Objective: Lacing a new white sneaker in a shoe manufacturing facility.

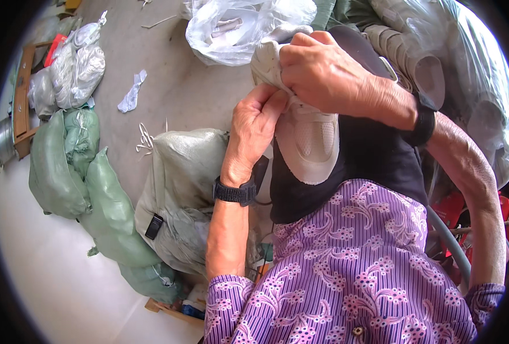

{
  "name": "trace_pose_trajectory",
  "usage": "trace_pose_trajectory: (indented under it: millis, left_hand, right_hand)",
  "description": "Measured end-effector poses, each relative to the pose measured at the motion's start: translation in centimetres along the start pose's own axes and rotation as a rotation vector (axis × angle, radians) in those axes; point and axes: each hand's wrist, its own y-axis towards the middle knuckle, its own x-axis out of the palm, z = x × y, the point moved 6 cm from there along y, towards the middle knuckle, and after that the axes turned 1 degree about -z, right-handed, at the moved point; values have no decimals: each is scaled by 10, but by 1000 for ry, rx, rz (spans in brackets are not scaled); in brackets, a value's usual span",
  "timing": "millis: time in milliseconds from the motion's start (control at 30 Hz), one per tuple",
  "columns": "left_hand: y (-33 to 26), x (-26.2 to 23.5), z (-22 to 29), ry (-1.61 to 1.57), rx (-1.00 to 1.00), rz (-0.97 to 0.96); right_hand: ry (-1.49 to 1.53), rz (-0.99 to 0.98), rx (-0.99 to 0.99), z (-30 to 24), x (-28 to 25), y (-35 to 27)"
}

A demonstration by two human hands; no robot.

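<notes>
A white shoe upper with a mesh toe panel lies over my dark-clad lap, toe toward me. At its left edge, the fingertips of my left hand are pinched together on the shoe's side. My right hand is closed over the middle and heel part, its fingers curled inward against the white material. Both hands meet near the lacing area, and the fingers hide what exactly lies between them. Each wrist wears a black band.
Ahead is a clear plastic bag with white pieces inside. A pale sack stands at my left, green sacks beyond it. Stacked beige shoe parts and plastic-wrapped bundles are at the right. A white scrap lies on the floor.
</notes>
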Motion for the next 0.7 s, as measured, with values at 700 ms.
trace_pose_trajectory:
  millis: [700]
  left_hand:
    - [27,57,66,646,238,-282]
  right_hand:
    - [90,209,104,24,-20,-79]
